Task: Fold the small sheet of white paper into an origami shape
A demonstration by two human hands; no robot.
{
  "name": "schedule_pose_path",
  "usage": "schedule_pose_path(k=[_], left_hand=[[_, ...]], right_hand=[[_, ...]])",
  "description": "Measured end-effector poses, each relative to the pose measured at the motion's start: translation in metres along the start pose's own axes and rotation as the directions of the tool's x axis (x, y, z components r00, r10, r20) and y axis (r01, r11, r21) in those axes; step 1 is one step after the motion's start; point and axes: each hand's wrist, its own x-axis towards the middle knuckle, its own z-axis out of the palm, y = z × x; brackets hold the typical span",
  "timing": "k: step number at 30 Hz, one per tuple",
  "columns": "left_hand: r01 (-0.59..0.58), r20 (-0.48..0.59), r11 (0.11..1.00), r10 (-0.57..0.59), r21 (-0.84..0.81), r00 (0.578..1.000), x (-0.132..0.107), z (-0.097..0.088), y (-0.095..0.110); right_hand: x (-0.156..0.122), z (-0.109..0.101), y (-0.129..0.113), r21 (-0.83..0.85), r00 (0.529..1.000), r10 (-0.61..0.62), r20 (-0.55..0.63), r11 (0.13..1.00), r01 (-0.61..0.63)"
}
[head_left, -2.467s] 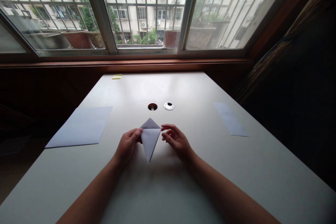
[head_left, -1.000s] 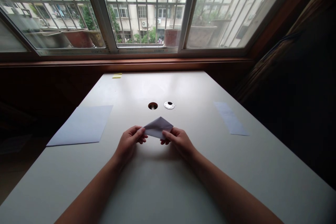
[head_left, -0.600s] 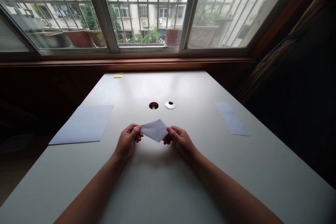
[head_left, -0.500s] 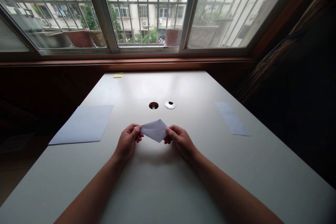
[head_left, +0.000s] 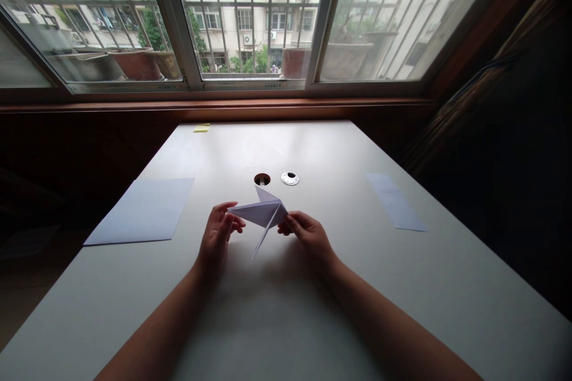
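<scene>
A white piece of folded paper (head_left: pixel 259 212) is held up over the table in the head view. Several of its pointed flaps stand apart: one points back, one points down towards me, and a long one reaches left. My right hand (head_left: pixel 308 235) pinches its right end between thumb and fingers. My left hand (head_left: pixel 218 235) is at the tip of the long left flap, fingers apart and loosely curved around it. Whether the left fingertips touch the paper is hard to see.
A stack of white sheets (head_left: pixel 143 211) lies at the table's left edge, and a paper strip (head_left: pixel 395 202) lies on the right. Beyond my hands are a round hole (head_left: pixel 262 179) and a metal ring cap (head_left: pixel 290 178). Yellow sticky notes (head_left: pixel 201 127) sit at the far edge.
The folded paper was a flat diamond pinched at both ends; now its flaps are spread out to the back and front. My left fingers have loosened and parted, while the right hand keeps its pinch.
</scene>
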Motion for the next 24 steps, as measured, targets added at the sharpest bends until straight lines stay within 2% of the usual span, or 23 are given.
schedule_pose_path(k=[5,9,13,17,24], left_hand=[[-0.069,0.076,0.991,0.06,0.115,0.995,-0.002,0.003,0.0],[-0.117,0.169,0.97,0.082,0.215,0.982,-0.002,0.007,0.007],[-0.275,0.278,0.889,0.178,0.365,0.944,-0.001,0.007,0.01],[-0.38,0.346,0.842,0.251,0.383,0.904,-0.002,0.006,0.008],[-0.304,0.486,0.86,0.076,0.409,0.871,-0.006,0.007,0.005]], right_hand=[[0.0,0.001,0.0,0.01,1.0,-0.004,-0.009,1.0,0.004],[0.0,0.003,-0.004,0.026,0.997,-0.039,0.065,0.999,0.037],[-0.002,0.002,-0.008,-0.059,0.975,-0.116,0.19,0.99,0.13],[-0.004,0.002,-0.011,-0.153,0.952,-0.17,0.255,0.965,0.213],[-0.007,0.004,-0.011,-0.153,0.953,-0.209,0.221,0.957,0.245]])
